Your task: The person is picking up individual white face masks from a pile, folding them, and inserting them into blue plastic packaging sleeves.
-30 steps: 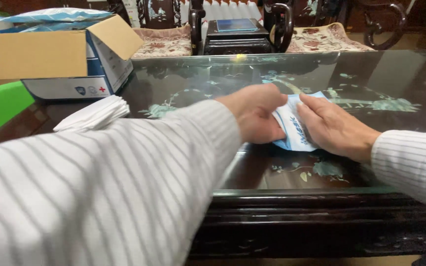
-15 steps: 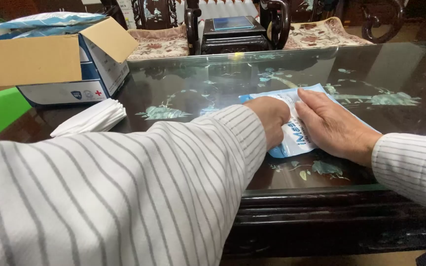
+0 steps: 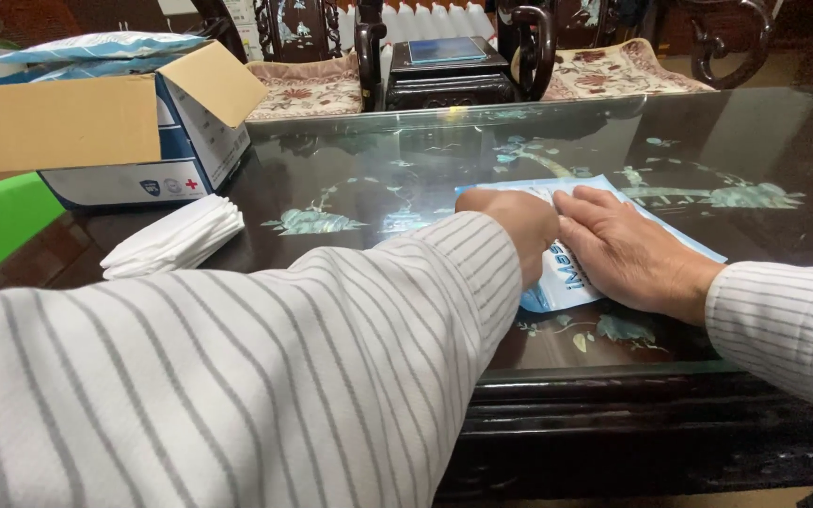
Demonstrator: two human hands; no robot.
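A: Blue packet (image 3: pixel 557 282) lies flat on the glass surface (image 3: pixel 378 179), centre-right of frame, under both hands.

B: Grip?

A: Right hand (image 3: pixel 637 249) open, palm pressing; left hand (image 3: pixel 519 226) curled, hold unclear. Likely flattening; next needs even pressure.

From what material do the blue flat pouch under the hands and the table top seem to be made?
Blue pouch: probably thin plastic film, glossy, lying flat and slightly creased. Table top: seemingly glass over dark wood with pale inlay, since it mirrors the chairs behind. Both hands, left hand and right hand, press the pouch.
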